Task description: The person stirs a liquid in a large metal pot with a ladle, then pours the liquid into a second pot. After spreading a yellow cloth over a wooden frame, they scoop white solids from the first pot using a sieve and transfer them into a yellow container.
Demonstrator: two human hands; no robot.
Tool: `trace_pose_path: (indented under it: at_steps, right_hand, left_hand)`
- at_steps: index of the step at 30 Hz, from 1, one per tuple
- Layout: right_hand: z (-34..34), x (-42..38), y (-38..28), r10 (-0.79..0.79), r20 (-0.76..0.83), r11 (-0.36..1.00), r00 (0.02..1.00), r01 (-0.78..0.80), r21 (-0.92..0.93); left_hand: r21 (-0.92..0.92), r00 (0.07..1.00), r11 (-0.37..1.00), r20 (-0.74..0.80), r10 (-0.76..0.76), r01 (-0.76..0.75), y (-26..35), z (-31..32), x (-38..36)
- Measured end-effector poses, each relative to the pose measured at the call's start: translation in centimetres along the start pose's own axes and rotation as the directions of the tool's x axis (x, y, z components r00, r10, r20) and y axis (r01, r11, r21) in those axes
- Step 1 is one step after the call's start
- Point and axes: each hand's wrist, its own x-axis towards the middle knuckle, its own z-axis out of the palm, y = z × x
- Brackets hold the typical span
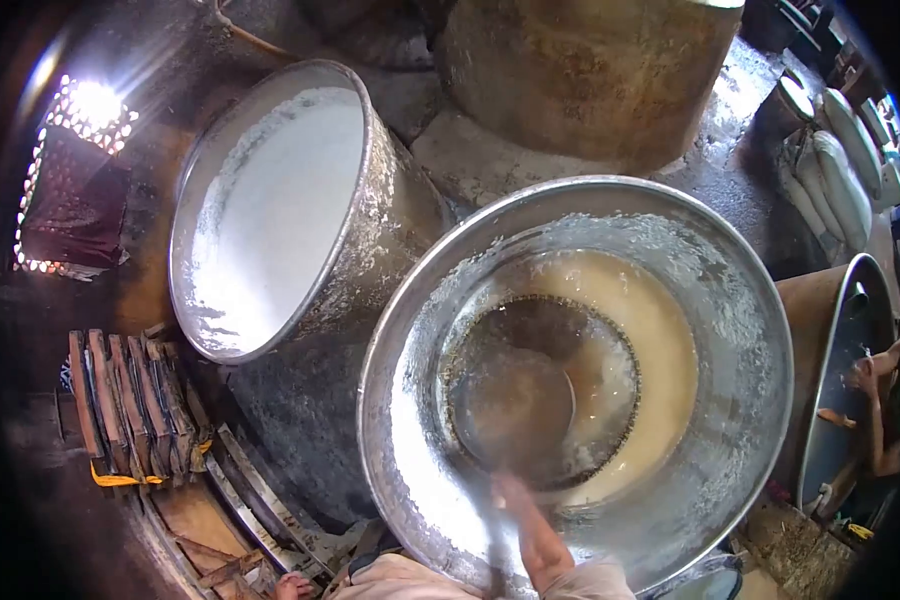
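Observation:
A large metal vat [735, 290] stands right in front of me, its inner wall coated with white residue and cloudy tan liquid [670, 345] inside. A round, dark-rimmed strainer basket [620, 350] sits in that liquid. Inside the basket is the round brown bowl of a ladle [515, 410], blurred. My right hand [512, 494] reaches over the near rim, its fingers closed around what looks like the ladle's upright handle. At the bottom edge, only some fingers of my left hand [292, 586] show, near wooden slats; what they hold, if anything, is cut off.
A second vat [395, 200] full of white frothy liquid [280, 210] stands at left. Stacked wooden frames [135, 400] lie below it. Behind is a big brown drum [580, 85]. White sacks [835, 180] lean at right, near another person's hand [865, 372] over a dark container [830, 390].

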Motion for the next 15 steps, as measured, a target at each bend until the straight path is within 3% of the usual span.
trace_pose_path:
  at_steps: [1, 2, 3, 6, 9, 10, 11, 15]
  right_hand:
    - [2.5, -1.3, -1.3, -0.001, -0.036, 1.0, 0.999, 0.001, -0.012]
    - [5.2, -3.3, -3.5, 0.152, -0.139, 0.982, 0.979, -0.135, 0.131]
    - [6.8, -5.2, -4.5, 0.05, -0.081, 0.988, 0.995, -0.037, 0.15]
    - [8.9, -9.6, -4.7, -0.055, -0.01, 0.955, 0.998, 0.056, 0.292]
    - [10.6, -17.2, -6.7, -0.163, -0.107, 0.942, 0.981, 0.187, 0.28]
    - [10.3, -19.3, -6.9, -0.176, -0.172, 0.942, 0.969, 0.216, 0.256]
    - [7.6, -18.7, -4.6, -0.18, -0.025, 0.87, 0.983, 0.171, 0.463]
    - [3.6, -27.5, -3.9, -0.262, -0.281, 0.849, 0.923, 0.359, 0.387]
  left_hand:
    - [0.034, 0.999, 0.999, -0.03, -0.019, 0.02, 0.6, 0.5, 0.6]
    - [0.072, 0.998, 0.997, -0.055, -0.036, 0.04, 1.7, 1.2, 0.8]
    - [0.119, 0.999, 0.992, 0.018, 0.032, -0.034, 2.6, 2.0, 1.0]
    - [0.053, 0.985, 0.99, 0.118, 0.124, -0.131, 4.0, 3.3, 6.0]
    - [0.086, 0.944, 0.961, 0.23, 0.238, -0.264, 7.7, 6.5, 9.2]
    - [0.077, 0.923, 0.953, 0.281, 0.263, -0.294, 9.1, 7.7, 10.3]
    - [0.098, 0.896, 0.939, 0.343, 0.28, -0.331, 10.3, 8.7, 11.1]
    - [0.033, 0.808, 0.925, 0.499, 0.314, -0.38, 13.6, 12.8, 13.9]
